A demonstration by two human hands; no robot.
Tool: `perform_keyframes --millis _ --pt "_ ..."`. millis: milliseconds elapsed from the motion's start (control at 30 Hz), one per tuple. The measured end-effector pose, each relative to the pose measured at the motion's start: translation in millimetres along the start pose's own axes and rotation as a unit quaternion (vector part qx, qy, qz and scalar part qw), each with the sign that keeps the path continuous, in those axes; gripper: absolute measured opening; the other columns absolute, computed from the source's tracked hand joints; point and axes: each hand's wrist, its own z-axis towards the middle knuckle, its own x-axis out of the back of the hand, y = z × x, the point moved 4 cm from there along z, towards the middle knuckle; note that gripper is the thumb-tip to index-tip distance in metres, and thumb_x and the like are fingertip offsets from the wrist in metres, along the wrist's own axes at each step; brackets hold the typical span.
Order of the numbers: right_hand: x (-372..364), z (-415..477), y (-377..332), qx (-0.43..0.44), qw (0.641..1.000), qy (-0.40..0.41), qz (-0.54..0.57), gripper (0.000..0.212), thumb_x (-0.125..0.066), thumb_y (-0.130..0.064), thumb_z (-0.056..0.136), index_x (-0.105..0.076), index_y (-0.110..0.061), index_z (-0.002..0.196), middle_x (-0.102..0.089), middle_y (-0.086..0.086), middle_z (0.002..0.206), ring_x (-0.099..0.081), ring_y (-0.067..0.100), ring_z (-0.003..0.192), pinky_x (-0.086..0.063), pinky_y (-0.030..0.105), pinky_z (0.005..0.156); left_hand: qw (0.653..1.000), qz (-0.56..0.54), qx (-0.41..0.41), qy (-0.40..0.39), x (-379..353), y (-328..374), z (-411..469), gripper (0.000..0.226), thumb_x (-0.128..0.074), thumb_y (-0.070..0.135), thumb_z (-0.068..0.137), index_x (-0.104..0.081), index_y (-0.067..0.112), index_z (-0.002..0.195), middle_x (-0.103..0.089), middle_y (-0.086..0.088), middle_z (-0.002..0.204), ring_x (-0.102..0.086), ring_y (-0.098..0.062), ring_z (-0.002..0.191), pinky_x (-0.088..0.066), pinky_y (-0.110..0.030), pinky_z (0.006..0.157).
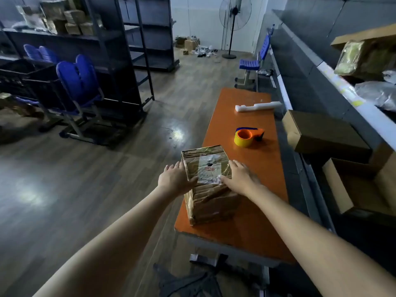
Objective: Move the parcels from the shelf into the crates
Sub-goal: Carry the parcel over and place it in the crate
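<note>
Head view. Reader: What is the central item, and where does it lie?

Author: Taped cardboard parcel point(209, 185) with a white label on top. It stands between the two hands, on the near left corner of an orange table point(259, 189).

Reader: How do the hands meet it?

Author: The left hand point(174, 179) lies flat against the parcel's left side, fingers straight, thumb over the top edge. The right hand point(239, 177) rests on the top right edge, fingers stretched out, thumb towards the label. Neither hand is curled round the parcel; it is pressed between flat hands.

Reader: What lies beyond the hands?

Author: Past the right hand, apart from the parcel, an orange tape dispenser point(248, 137) sits on the table. Farther on lies a white foam strip point(257, 106).

Reader: And to the sides?

Author: Right of the right hand runs a shelf point(334, 76) with a closed brown carton point(321, 131) and an open carton point(360, 185) below its rim, and wrapped packages above. Well to the left of the left hand, across the wooden floor point(96, 179), stand blue chairs point(79, 82) and dark crates point(23, 76).
</note>
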Motion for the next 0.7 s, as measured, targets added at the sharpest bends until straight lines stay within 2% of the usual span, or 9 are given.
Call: perform_keyframes --millis 133,233,367,533,700 --pt "-8.2 13.8 10.7 -0.044 0.994 -0.032 0.093 0.081 -0.046 -0.056 0.092 -0.015 -0.014 0.153 -0.021 0.007 0.159 -0.025 0.027 0.144 -0.031 0.043 0.112 0.99 -0.116 0.065 -0.045 -17.8 -5.3 16.1 0.061 -0.048 0.059 0.087 -0.044 0.019 0.133 -0.062 -0.005 0.126 -0.059 -0.028 0.113 -0.05 -0.04 0.092" --pt "-17.1 26.8 16.4 -0.067 0.981 -0.031 0.18 0.083 -0.05 -0.057 0.09 -0.021 -0.01 0.151 -0.029 0.01 0.156 -0.033 0.029 0.14 -0.033 0.039 0.109 0.968 -0.23 0.072 -0.069 -33.5 -0.8 29.8 0.05 -0.05 0.055 0.09 -0.054 0.023 0.129 -0.065 -0.004 0.122 -0.062 -0.025 0.109 -0.049 -0.034 0.089" --pt "-24.3 37.6 20.6 -0.082 0.966 -0.019 0.243 0.082 -0.055 -0.06 0.086 -0.036 -0.005 0.145 -0.04 0.013 0.149 -0.04 0.03 0.135 -0.037 0.035 0.102 0.928 -0.353 0.112 -0.033 -49.5 -3.1 37.6 0.045 -0.058 0.05 0.088 -0.065 0.017 0.117 -0.069 -0.006 0.113 -0.064 -0.024 0.103 -0.051 -0.035 0.091" --pt "-22.8 46.1 17.2 -0.071 0.962 -0.011 0.264 0.084 -0.059 -0.059 0.085 -0.037 -0.005 0.144 -0.042 0.012 0.148 -0.042 0.029 0.133 -0.039 0.035 0.103 0.91 -0.397 0.115 0.006 -49.8 -4.5 41.5 0.038 -0.063 0.044 0.087 -0.068 0.018 0.114 -0.071 -0.004 0.107 -0.066 -0.023 0.099 -0.053 -0.038 0.09" --pt "-8.0 47.8 -5.8 -0.056 0.961 0.01 0.272 0.088 -0.059 -0.059 0.085 -0.032 -0.001 0.146 -0.041 0.014 0.149 -0.041 0.03 0.135 -0.039 0.034 0.101 0.894 -0.431 0.114 0.044 -22.9 -16.1 38.7 0.029 -0.066 0.043 0.085 -0.072 0.021 0.103 -0.074 -0.002 0.097 -0.069 -0.018 0.089 -0.055 -0.033 0.081"
